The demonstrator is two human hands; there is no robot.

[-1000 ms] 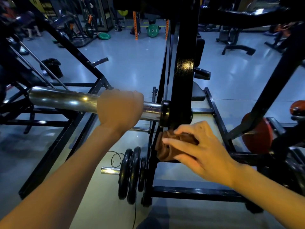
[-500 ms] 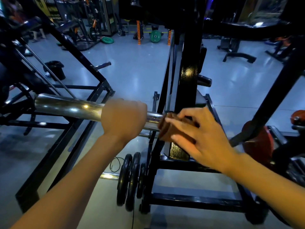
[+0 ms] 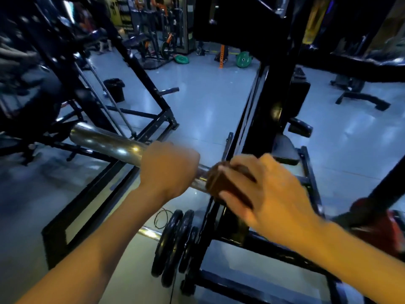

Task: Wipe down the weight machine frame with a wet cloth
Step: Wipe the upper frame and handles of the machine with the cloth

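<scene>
The black weight machine frame rises as an upright post in the middle of the view. A chrome sleeve bar sticks out from it to the left. My left hand is wrapped around that bar near the post. My right hand presses a folded brown cloth against the inner end of the bar, where it meets the post. The joint itself is hidden by the cloth and my fingers.
Black weight plates hang on a low peg below my hands. A red plate sits at the right edge. Another black frame slants at the left, beside a black bin. Green plates lie on the far floor.
My right hand has slid the cloth up the post, from below the bar to the bar's inner end. My left hand has kept its grip on the bar. The view has shifted.
</scene>
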